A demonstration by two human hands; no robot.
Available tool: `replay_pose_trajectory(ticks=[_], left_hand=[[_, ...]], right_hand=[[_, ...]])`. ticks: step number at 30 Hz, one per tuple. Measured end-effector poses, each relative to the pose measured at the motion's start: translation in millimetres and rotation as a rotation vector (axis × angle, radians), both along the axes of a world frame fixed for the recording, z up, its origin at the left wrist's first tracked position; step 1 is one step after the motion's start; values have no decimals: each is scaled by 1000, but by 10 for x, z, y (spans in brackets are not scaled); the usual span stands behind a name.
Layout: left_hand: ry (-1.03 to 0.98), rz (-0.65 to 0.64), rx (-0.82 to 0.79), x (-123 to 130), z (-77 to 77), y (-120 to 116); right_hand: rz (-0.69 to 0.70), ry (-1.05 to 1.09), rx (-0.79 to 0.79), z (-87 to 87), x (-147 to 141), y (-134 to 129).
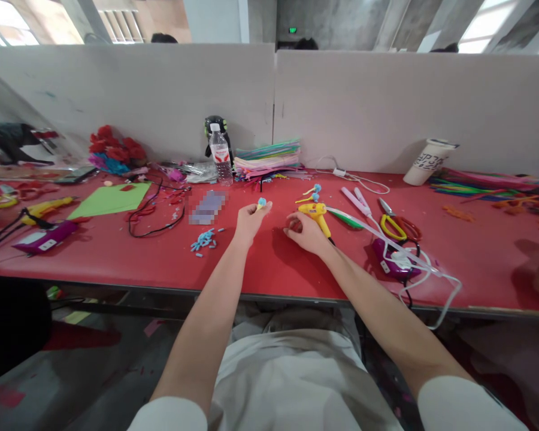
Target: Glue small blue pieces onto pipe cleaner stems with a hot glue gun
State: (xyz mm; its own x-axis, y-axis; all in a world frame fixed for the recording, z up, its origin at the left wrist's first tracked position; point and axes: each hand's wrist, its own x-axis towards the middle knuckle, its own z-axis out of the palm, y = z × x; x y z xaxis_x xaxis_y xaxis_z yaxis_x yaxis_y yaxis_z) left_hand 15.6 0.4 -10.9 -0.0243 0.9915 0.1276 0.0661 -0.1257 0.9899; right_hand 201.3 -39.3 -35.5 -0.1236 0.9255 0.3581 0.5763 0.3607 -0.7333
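From where I stand, the left hand (pixel 248 224) grip pinches a small blue-and-yellow craft piece (pixel 261 203) above the red worktop (pixel 269 272), the right hand (pixel 304 232) grip curls loosely, fingers parted, beside the yellow plastic glue gun (pixel 313 209): apparently mid-assembly, calling next for steady alignment.

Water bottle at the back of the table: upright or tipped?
Upright. The bottle stands on its base on the red table, its white cap on top.
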Motion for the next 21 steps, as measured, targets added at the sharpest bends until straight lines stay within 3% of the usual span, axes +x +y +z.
replay_pose_trajectory(ticks=[3,6,11,17,21], left_hand=[[106,8,4,6,-28,16],[135,-67,-28,17,-46,27],[197,-99,-50,30,12,-64],[244,-159,-13,37,31,-82],[203,-199,-80,53,-1,-22]], right_hand=[[11,-4,10,35,-8,-8],[12,-9,-9,63,-17,-15],[16,-12,-6,42,-7,-4],[17,-40,0,35,1,11],[19,-53,12,42,5,25]])
